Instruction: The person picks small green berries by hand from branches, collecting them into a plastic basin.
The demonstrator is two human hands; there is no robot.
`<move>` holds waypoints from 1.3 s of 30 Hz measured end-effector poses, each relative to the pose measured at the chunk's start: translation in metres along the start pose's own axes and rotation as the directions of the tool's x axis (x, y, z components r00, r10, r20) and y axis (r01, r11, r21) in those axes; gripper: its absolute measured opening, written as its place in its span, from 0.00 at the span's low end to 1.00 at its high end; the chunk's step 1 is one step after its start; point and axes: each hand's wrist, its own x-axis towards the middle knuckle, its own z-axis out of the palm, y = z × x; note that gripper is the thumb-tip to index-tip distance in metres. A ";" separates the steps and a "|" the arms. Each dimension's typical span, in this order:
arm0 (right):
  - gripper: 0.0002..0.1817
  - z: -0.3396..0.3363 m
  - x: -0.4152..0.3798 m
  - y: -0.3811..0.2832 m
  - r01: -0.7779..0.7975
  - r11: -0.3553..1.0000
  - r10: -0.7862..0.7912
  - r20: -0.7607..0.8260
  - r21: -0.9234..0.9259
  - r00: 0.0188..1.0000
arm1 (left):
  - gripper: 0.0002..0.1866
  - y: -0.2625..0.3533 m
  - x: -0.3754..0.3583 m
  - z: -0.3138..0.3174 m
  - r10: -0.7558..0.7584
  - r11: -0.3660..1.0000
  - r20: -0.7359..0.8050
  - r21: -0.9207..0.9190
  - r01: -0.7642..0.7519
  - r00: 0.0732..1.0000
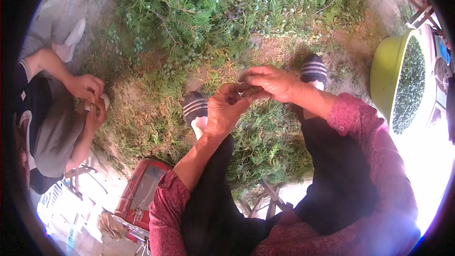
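Note:
My left hand [223, 106] and my right hand [272, 83] meet in front of me, above the ground between my striped shoes. The fingers of both are curled and pinched together at the tips. Whatever is between them is too small and too hidden to make out. Below and around them lie cut evergreen sprigs [265, 147], flat and scaly. A larger heap of evergreen branches [189, 14] with pale bluish-green cones spreads out beyond my feet.
To my right stands a yellow-green tub [386, 73] holding many small green cones [410, 85]. A co-worker sits at the left, both hands [90, 92] close together. A red box-like object [142, 187] is at lower left, near wooden stool legs [272, 194].

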 end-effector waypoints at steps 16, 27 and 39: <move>0.17 -0.018 0.008 0.022 0.620 0.433 -0.552 0.351 -0.654 0.756 | 0.14 0.010 0.009 0.015 0.311 0.717 -0.006 0.657 -0.231 0.950; 0.21 -0.022 -0.007 0.021 0.552 0.717 -0.467 0.295 -0.425 0.834 | 0.08 0.007 0.016 0.026 0.238 0.813 -0.063 0.560 -0.163 0.969; 0.21 -0.007 -0.014 0.006 -0.115 0.935 0.087 0.097 0.337 0.991 | 0.05 0.001 0.014 0.023 0.419 0.503 0.151 0.782 -0.368 0.895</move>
